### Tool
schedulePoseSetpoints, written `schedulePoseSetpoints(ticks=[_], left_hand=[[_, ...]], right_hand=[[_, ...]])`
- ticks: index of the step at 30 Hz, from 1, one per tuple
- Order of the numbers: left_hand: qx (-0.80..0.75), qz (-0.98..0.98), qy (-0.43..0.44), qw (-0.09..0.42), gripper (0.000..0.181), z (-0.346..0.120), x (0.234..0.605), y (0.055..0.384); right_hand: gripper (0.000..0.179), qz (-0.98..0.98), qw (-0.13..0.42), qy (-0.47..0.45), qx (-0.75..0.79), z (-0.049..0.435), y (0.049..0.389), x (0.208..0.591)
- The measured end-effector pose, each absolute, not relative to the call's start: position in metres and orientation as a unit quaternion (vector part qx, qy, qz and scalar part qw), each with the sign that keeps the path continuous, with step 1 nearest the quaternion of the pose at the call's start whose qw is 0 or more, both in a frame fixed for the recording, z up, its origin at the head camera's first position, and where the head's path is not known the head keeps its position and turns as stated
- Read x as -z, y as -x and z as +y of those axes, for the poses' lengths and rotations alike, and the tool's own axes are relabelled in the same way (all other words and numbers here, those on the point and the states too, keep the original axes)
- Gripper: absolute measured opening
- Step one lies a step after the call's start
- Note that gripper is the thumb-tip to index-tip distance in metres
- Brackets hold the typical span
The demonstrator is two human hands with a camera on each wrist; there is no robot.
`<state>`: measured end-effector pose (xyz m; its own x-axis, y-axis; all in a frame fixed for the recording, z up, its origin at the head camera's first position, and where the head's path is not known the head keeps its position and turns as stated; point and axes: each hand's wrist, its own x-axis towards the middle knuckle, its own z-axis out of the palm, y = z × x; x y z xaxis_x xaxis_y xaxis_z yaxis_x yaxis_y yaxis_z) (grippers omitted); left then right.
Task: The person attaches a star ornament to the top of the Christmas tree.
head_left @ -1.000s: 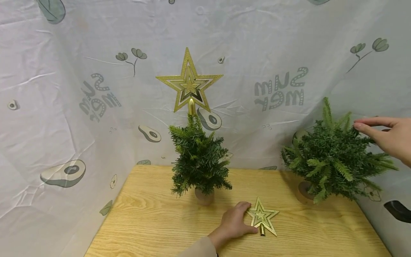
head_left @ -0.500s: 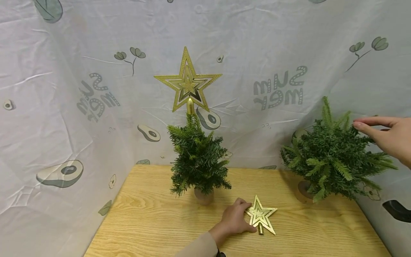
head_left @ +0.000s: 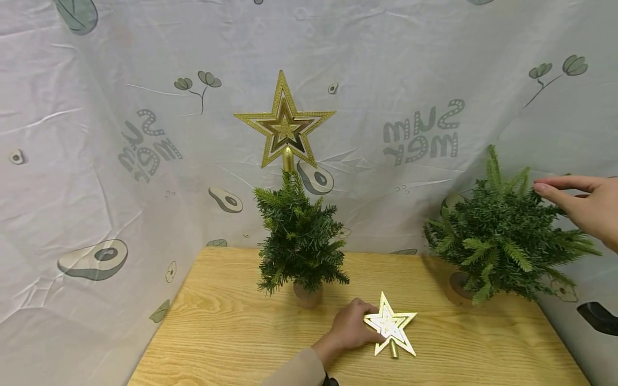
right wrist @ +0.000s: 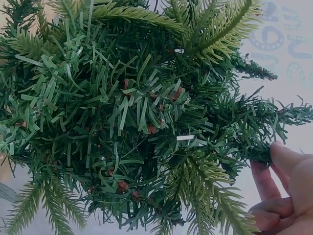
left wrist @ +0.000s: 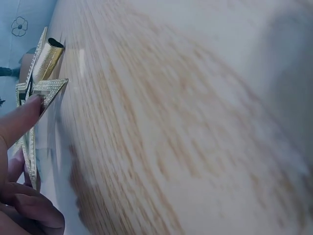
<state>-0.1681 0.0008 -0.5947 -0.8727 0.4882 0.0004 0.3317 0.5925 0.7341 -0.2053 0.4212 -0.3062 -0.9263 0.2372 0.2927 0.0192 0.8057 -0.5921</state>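
Note:
My left hand point(head_left: 352, 325) pinches the left side of a gold star tree topper point(head_left: 390, 325) low over the wooden table. In the left wrist view the thumb point(left wrist: 23, 116) lies on the star's face, with fingers behind it; the star's hollow socket point(left wrist: 49, 58) points away from the hand. At the right, my right hand point(head_left: 589, 202) holds a small artificial Christmas tree point(head_left: 504, 238) by one branch. The right wrist view has thumb and forefinger pinching that branch's tip point(right wrist: 263, 153). This tree leans to the right on its round base point(head_left: 458, 287).
Another small Christmas tree point(head_left: 301, 241) stands upright left of centre, with a larger-looking gold star point(head_left: 285, 128) on its top. A printed cloth point(head_left: 367, 69) hangs behind and beside the table point(head_left: 232, 321). A black object point(head_left: 598, 317) shows at the right edge.
The star beneath my left hand has tilted, its face now shining brightly, and the thumb has come further over it. My right hand stays on the same branch.

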Motion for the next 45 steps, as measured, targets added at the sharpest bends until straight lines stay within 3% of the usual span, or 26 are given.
schedulePoseSetpoints(ticks=[7,14,22,36,45], left_hand=[[-0.425,0.876,-0.214,0.081,0.040,0.000,0.594,0.168],[-0.447,0.869,-0.199,0.068,0.026,-0.002,0.590,0.168],[-0.458,0.866,-0.187,0.079,0.012,-0.004,0.580,0.165],[-0.489,0.847,-0.198,0.070,0.009,-0.010,0.563,0.156],[-0.490,0.842,-0.218,0.067,0.010,-0.013,0.552,0.151]], right_hand=[[0.053,-0.931,0.181,0.063,-0.311,0.414,0.201,0.302],[0.041,-0.930,0.190,0.065,-0.308,0.447,0.219,0.326],[0.049,-0.928,0.199,0.044,-0.313,0.464,0.230,0.338],[0.049,-0.927,0.214,0.018,-0.306,0.487,0.243,0.356],[0.024,-0.920,0.242,-0.002,-0.307,0.435,0.210,0.319]])
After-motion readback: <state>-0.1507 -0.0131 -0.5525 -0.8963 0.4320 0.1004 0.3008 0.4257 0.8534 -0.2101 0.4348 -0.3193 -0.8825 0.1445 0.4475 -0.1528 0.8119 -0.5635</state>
